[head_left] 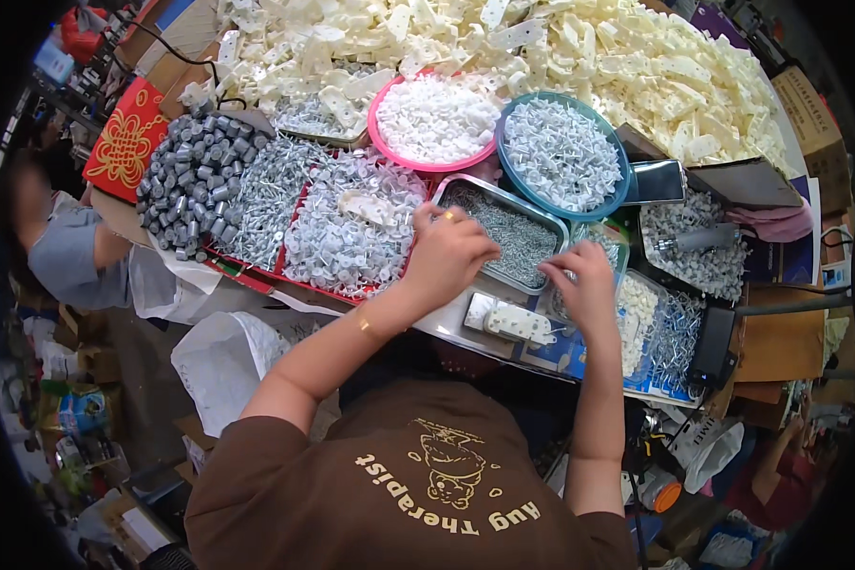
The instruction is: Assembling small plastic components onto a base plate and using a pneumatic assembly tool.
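My left hand (449, 249) hovers over the left side of a metal tray (564, 228) of tiny metal parts (511, 237). Its fingers are pinched; what they hold, if anything, is too small to make out. Close to the tray's right front corner, my right hand (587, 275) also has thumb and finger together, their contents unclear. Between my wrists, at the table's front edge, a cream perforated plastic piece (521, 324) lies on a small block (479, 312). Left of the left hand are many small parts with whitish round heads (337, 237).
Pink (380, 142) and teal (620, 152) basins of small parts stand behind the tray. Cream plastic pieces (627, 66) heap across the back. Grey cylinders (195, 176) pile at left; metal hooks (674, 337) lie at right. A phone-like device (657, 180) leans nearby. Another person (76, 252) is at far left.
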The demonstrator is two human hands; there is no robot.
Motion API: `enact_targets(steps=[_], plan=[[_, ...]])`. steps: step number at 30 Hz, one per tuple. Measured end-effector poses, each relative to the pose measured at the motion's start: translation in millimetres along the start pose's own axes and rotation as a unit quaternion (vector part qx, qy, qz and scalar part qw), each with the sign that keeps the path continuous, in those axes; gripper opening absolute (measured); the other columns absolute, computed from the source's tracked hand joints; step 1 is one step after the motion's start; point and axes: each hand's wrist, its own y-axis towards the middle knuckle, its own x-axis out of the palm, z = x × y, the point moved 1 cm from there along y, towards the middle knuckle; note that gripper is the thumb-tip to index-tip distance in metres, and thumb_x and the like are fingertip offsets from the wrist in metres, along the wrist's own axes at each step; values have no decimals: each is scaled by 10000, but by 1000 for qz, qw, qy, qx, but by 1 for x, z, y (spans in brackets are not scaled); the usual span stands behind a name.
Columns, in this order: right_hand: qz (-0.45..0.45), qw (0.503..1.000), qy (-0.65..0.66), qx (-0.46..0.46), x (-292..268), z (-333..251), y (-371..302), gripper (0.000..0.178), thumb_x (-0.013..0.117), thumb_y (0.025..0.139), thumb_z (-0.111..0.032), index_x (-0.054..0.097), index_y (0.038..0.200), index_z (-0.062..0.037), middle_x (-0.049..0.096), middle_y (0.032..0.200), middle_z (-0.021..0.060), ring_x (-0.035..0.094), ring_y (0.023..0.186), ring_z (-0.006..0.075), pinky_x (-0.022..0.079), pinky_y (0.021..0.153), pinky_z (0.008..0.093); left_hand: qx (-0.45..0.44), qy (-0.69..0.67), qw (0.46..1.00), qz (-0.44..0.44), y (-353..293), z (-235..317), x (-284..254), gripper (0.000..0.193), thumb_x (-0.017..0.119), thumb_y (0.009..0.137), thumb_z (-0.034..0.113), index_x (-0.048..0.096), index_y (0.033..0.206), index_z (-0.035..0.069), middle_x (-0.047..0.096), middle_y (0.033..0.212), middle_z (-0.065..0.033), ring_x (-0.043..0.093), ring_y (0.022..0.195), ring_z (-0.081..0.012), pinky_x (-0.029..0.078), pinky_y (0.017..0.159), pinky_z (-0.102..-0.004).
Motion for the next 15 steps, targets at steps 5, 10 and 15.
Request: enact_targets(steps=[5,10,15], plan=[[-56,997,-2,-51,33,11,7,113,795,759,-135,716,785,-60,587,801,90,553,853,308,457,795,410,13,41,998,-46,5,-22,48,122,790,710,280,725,707,177,608,820,7,571,948,-212,294,939,-488],[-35,999,34,-12,33,13,9,91,764,795,-138,745,847,-65,637,817,88,577,862,300,468,782,398,-22,26,999,-32,13,-22,40,81,733,757,201,660,751,165,625,855,-13,589,960,-227,306,931,-489],[15,997,67,29,21,6,-2,154,738,872,-144,764,987,-45,739,865,88,663,755,231,519,717,333,-34,-46,998,-22,12,-20,33,61,702,821,135,649,852,140,654,721,-2,643,770,-200,311,931,-467]])
